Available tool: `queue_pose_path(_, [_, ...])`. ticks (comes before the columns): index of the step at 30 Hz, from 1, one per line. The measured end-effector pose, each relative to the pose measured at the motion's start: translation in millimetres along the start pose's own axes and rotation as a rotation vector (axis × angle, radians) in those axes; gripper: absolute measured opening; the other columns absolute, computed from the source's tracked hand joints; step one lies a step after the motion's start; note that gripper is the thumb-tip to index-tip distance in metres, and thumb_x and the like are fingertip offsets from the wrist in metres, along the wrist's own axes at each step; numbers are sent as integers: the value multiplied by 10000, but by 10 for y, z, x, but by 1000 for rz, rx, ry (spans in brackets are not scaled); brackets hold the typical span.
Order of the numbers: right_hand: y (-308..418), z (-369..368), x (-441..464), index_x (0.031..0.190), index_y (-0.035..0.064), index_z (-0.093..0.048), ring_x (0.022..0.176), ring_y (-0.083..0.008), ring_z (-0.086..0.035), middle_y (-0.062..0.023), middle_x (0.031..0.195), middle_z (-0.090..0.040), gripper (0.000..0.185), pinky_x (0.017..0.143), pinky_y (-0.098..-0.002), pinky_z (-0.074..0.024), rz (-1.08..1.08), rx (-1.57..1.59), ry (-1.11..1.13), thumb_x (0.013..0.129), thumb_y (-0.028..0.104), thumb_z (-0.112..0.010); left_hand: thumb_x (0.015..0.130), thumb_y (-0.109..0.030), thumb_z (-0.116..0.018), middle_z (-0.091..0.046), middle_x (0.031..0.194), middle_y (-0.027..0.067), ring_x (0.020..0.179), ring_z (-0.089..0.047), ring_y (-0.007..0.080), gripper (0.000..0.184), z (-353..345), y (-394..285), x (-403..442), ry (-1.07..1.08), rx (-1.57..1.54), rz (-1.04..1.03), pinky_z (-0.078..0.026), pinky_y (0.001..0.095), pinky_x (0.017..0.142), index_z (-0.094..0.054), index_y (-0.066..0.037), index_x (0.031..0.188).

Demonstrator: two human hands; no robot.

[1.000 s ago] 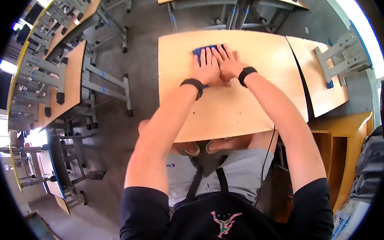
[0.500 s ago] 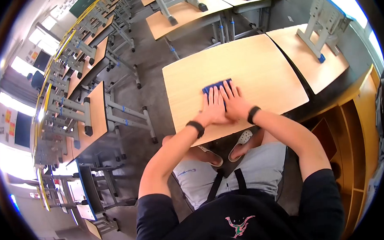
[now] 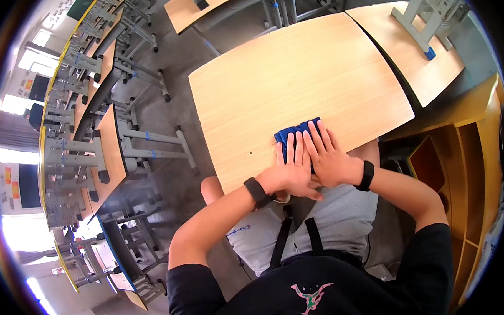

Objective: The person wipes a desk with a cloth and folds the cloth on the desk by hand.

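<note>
A folded dark blue cloth (image 3: 296,128) lies on the light wooden desk top (image 3: 293,73), close to its near edge. My left hand (image 3: 294,170) rests flat on the cloth, fingers stretched forward. Beside it and slightly overlapping, my right hand (image 3: 334,159) also presses down with straight fingers. Both palms hide much of the cloth, which shows mainly past the fingertips. Each wrist wears a dark band. A small dark spot (image 3: 251,153) marks the wood left of the cloth.
A second desk (image 3: 426,68) adjoins on the right across a narrow gap, with upturned grey legs (image 3: 419,26) on it. An open wooden cabinet (image 3: 466,166) stands close at my right. Rows of desks (image 3: 110,157) with upturned furniture line the left.
Both hands have drawn the cloth back toward my body, nearer the desk's front edge. The view has shifted a little too.
</note>
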State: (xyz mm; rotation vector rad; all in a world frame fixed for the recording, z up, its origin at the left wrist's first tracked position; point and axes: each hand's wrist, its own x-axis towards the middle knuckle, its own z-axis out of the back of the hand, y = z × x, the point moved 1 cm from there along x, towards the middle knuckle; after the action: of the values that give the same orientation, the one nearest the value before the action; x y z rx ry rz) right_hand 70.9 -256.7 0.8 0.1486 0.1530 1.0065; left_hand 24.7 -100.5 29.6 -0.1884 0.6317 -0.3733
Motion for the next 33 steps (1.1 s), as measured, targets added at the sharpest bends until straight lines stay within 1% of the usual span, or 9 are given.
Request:
queue_pose_path(9, [-504,350,860,1553,-92,19,1498,-511,88,-347,1614,59,1180,1218,-544,-16,-202,-88,553,837,638,-570,700,-814,-644,86,1547,449,1470,107,561,1458,723,357,562,147,83,30,-8,675,1159,73,176,1495])
queue_pose_path(17, [-1047,607,1541,1573,-47,-26,1512,-479,33,-292,1638,11,1063,1237,-493,-69,-136,-346,632,897,623,-498,770,-856,-526,17,1541,463,1481,26,551,1373,1210,747,1090,98,160,-16,-34,667,1164,-39,208,1487])
queue_pose_path(19, [-1170,655,1643,1573,-41,-80,1517,-464,32,-291,1638,-16,1026,1238,-498,-53,-80,-389,604,904,620,-489,699,-867,-602,13,1592,387,1501,13,513,1408,1285,815,1218,13,160,68,-87,632,1181,-28,96,1552])
queue_pose_path(21, [-1264,728,1771,1573,-38,-90,1518,-461,31,-297,1635,-17,1018,1238,-498,-51,-79,-432,645,906,620,-487,781,-869,-494,-12,1532,474,1481,-18,550,1357,1412,852,1268,19,192,45,-59,617,1187,-61,205,1489])
queue_pose_path(23, [-1314,791,1900,1573,-34,-100,1519,-458,31,-302,1632,-19,1009,1237,-498,-50,-57,-464,689,907,619,-485,680,-901,-581,3,1596,379,1503,4,508,1423,1345,1007,1514,-42,194,74,-114,629,1181,-38,75,1561])
queue_pose_path(25, [-1352,849,1983,1573,-30,-110,1519,-455,31,-308,1630,-21,1001,1237,-498,-49,-45,-490,752,909,619,-483,821,-880,-402,-139,1505,485,1459,-144,558,1270,1509,977,1434,-28,355,6,-147,498,1215,-210,190,1478])
queue_pose_path(29, [-1394,941,2033,1556,-10,-220,1521,-451,-3,-365,1600,-57,943,1237,-483,-55,-45,-434,800,922,651,-445,843,-866,-385,-412,1354,490,1377,-378,519,1209,1728,930,1387,134,604,-63,-328,440,1162,-335,192,1425])
queue_pose_path(31, [-1399,1016,2084,1495,-77,-281,1487,-509,-80,-401,1566,-118,872,1230,-523,-73,29,-485,926,949,589,-419,754,-936,-407,-128,1505,488,1453,-87,585,1313,1724,955,1431,196,393,-19,-95,539,1210,-209,116,1515])
queue_pose_path(33, [-1403,1037,2120,1435,-144,-341,1452,-567,-157,-438,1531,-178,814,1223,-564,-91,110,-534,1049,977,526,-394,733,-957,-397,-148,1480,512,1449,-98,589,1346,1714,977,1425,240,390,-44,-99,541,1209,-244,147,1487])
